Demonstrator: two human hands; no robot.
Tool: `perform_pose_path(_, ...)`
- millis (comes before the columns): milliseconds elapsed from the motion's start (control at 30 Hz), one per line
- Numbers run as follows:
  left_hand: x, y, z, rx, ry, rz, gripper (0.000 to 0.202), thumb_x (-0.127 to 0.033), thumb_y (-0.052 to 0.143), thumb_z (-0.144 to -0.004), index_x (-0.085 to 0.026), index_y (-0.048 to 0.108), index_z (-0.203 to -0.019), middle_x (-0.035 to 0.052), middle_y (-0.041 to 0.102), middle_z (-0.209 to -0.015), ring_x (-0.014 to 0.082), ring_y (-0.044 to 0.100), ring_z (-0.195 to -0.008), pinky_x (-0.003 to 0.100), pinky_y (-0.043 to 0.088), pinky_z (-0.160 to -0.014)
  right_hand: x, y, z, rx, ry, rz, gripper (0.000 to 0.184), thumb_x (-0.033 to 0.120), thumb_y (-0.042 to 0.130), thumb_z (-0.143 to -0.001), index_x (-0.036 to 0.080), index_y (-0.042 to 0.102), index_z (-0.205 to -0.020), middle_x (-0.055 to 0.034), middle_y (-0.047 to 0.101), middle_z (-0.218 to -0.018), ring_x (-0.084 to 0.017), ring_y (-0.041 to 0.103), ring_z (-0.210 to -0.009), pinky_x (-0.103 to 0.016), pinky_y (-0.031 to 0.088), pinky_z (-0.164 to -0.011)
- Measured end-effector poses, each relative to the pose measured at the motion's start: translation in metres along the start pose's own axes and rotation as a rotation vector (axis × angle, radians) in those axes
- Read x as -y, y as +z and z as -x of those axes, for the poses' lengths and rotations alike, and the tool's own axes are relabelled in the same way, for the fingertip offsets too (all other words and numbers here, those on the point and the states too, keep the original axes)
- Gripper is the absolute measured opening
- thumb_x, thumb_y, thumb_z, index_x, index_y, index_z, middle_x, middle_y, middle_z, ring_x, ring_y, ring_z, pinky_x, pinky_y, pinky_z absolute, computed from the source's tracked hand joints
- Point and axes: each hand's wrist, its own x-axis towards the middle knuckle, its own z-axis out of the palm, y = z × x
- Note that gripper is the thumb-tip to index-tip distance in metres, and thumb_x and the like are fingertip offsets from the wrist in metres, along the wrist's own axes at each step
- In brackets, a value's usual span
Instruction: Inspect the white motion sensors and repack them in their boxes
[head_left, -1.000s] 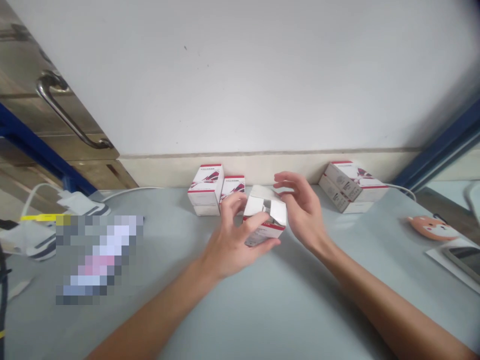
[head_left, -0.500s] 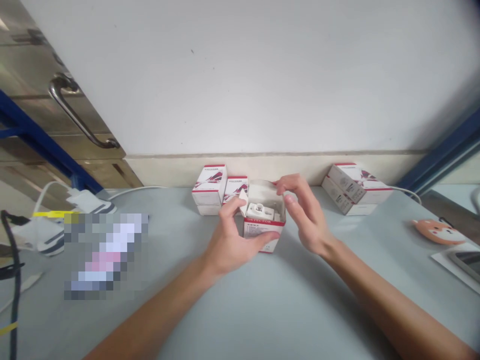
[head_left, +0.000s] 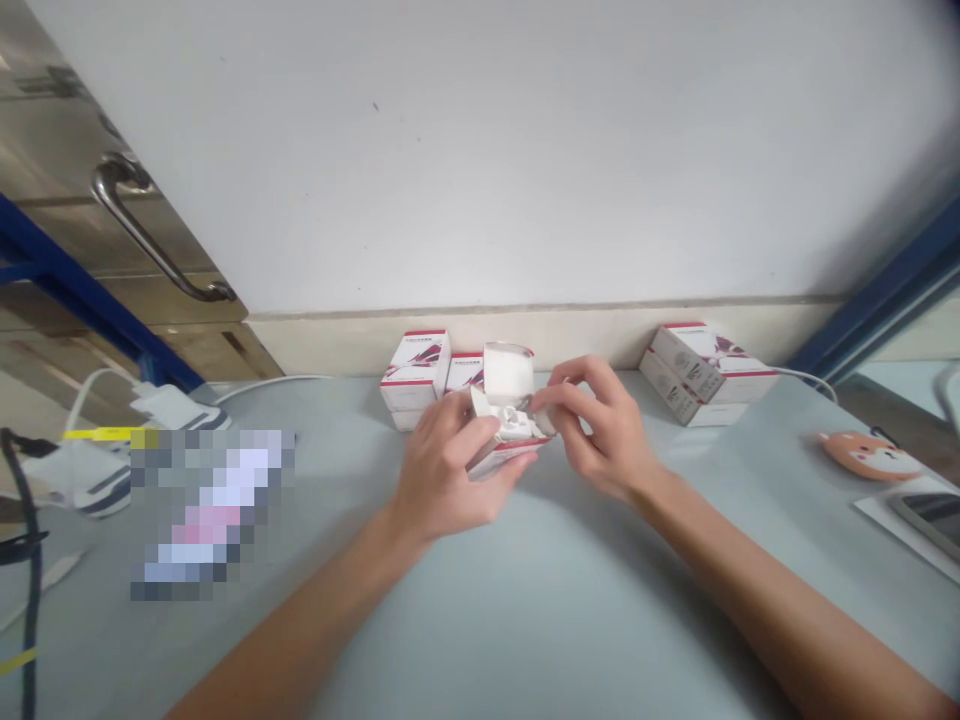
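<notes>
My left hand (head_left: pixel 448 470) grips an open white carton with a red stripe (head_left: pixel 504 460), tilted over the table and partly hidden by my fingers. Its lid (head_left: pixel 508 372) stands up at the back. Inside sits a white moulded insert (head_left: pixel 511 420), and my right hand (head_left: pixel 600 430) pinches at it from the right with its fingertips. Behind my hands, two stacks of similar cartons (head_left: pixel 415 378) (head_left: pixel 465 372) stand against the wall, and another stack (head_left: pixel 705 375) lies to the right.
The hands work over a pale grey-blue table (head_left: pixel 525 620). A fox-faced orange pad (head_left: pixel 870 457) and a tablet (head_left: pixel 930 520) lie at the right. A blurred patch (head_left: pixel 210 515) and a white charger with cable (head_left: pixel 176 407) are at the left, below a steel door handle (head_left: pixel 142 230).
The carton has tilted and moved left, and its lid now stands higher. My right hand has moved down from the carton's rim onto the white insert.
</notes>
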Motion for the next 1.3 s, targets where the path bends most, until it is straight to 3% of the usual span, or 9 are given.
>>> perform_pose_path(233,-0.005,-0.002,-0.005,0.032,0.027,-0.111,0.034,-0.024,0.081,-0.083,-0.027,0.054,-0.103,0.0031,0.065,-0.092,0.0205,0.065,-0.078,0.033,0.055,-0.069,0.021,-0.004,-0.007,0.060,0.101,-0.147,0.021,0.022,0.061,-0.100,0.026,0.074,-0.116,-0.0088,0.060,-0.112,-0.025,0.062,-0.108,-0.046,0.053,-0.096)
perform_pose_path(433,-0.003,-0.002,-0.006,0.083,-0.051,-0.093,0.037,-0.024,0.082,-0.084,-0.027,0.052,-0.105,0.0021,0.065,-0.095,0.0212,0.066,-0.083,0.033,0.054,-0.071,0.026,-0.005,-0.013,0.058,0.232,-0.273,0.004,0.026,0.069,-0.098,0.026,0.072,-0.095,-0.0055,0.069,-0.108,-0.024,0.066,-0.108,-0.045,0.053,-0.099)
perform_pose_path(567,-0.003,-0.002,-0.006,0.071,-0.100,-0.052,0.038,-0.022,0.081,-0.084,-0.028,0.053,-0.108,0.0011,0.065,-0.095,0.0213,0.068,-0.087,0.033,0.055,-0.074,0.030,-0.004,-0.014,0.070,0.219,-0.253,0.009,0.023,0.068,-0.099,0.028,0.070,-0.107,-0.0017,0.076,-0.105,-0.023,0.069,-0.107,-0.042,0.052,-0.099)
perform_pose_path(833,-0.003,0.001,-0.004,0.059,-0.096,-0.036,0.045,-0.020,0.083,-0.084,-0.029,0.051,-0.115,0.0022,0.066,-0.101,0.0221,0.069,-0.089,0.034,0.057,-0.075,0.030,-0.011,-0.019,0.214,0.316,-0.396,0.026,0.025,0.063,-0.102,0.032,0.070,-0.125,-0.0025,0.075,-0.123,-0.022,0.068,-0.115,-0.040,0.055,-0.100)
perform_pose_path(1000,-0.003,0.002,-0.002,0.042,-0.059,-0.039,0.053,-0.020,0.084,-0.083,-0.031,0.048,-0.121,0.0030,0.069,-0.105,0.0237,0.070,-0.093,0.037,0.057,-0.078,0.031,-0.012,-0.020,0.165,0.423,-0.479,0.025,0.025,0.068,-0.098,0.029,0.071,-0.123,-0.0020,0.075,-0.104,-0.021,0.068,-0.106,-0.039,0.054,-0.099)
perform_pose_path(1100,-0.004,0.002,-0.002,0.041,-0.069,-0.053,0.050,-0.021,0.086,-0.080,-0.029,0.050,-0.115,0.0031,0.070,-0.105,0.0239,0.070,-0.093,0.037,0.057,-0.078,0.022,-0.013,-0.021,-0.025,0.433,-0.453,0.021,0.027,0.070,-0.095,0.027,0.071,-0.115,-0.0015,0.071,-0.097,-0.019,0.066,-0.095,-0.038,0.054,-0.093)
perform_pose_path(1200,-0.006,0.001,-0.003,0.051,-0.121,-0.044,0.047,-0.024,0.089,-0.076,-0.027,0.051,-0.102,0.0021,0.070,-0.098,0.0237,0.070,-0.089,0.036,0.056,-0.076,0.000,-0.017,-0.019,-0.224,0.487,-0.357,0.027,0.028,0.068,-0.093,0.027,0.067,-0.119,-0.0014,0.069,-0.096,-0.019,0.066,-0.089,-0.036,0.055,-0.086)
perform_pose_path(1233,-0.007,0.000,-0.003,0.061,-0.137,-0.039,0.047,-0.024,0.090,-0.075,-0.027,0.051,-0.099,0.0018,0.070,-0.096,0.0236,0.070,-0.088,0.036,0.056,-0.076,-0.009,-0.018,-0.017,-0.222,0.532,-0.308,0.028,0.027,0.066,-0.092,0.026,0.067,-0.120,-0.0013,0.070,-0.094,-0.019,0.067,-0.087,-0.035,0.056,-0.083)
perform_pose_path(1300,-0.008,0.000,-0.004,0.087,-0.161,-0.034,0.044,-0.025,0.091,-0.074,-0.026,0.051,-0.094,0.0015,0.070,-0.093,0.0234,0.068,-0.087,0.036,0.055,-0.075,-0.029,-0.018,-0.010,-0.086,0.626,-0.172,0.027,0.026,0.065,-0.089,0.025,0.069,-0.116,-0.0017,0.072,-0.091,-0.019,0.069,-0.080,-0.034,0.055,-0.074)
